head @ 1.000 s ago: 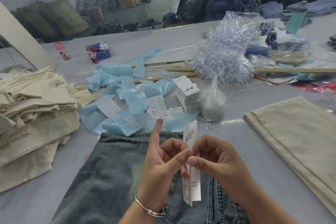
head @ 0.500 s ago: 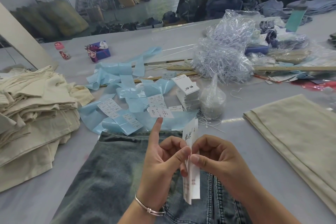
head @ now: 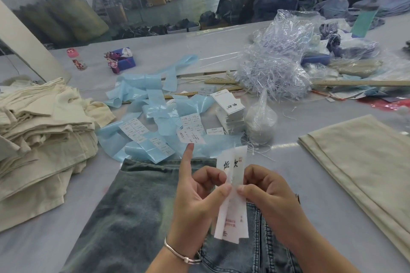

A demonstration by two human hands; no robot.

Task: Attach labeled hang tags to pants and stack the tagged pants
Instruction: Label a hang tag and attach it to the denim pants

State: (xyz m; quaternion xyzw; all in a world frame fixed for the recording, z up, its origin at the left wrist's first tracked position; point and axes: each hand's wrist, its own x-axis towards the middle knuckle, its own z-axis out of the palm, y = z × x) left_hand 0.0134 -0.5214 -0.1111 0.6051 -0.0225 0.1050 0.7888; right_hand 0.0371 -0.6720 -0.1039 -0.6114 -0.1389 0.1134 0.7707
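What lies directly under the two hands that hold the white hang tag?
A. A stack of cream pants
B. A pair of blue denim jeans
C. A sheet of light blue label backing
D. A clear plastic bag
B: the left hand and right hand pinch the hang tag over the jeans, whose stitched seams show below the wrists; the cream pants are piled off to the left.
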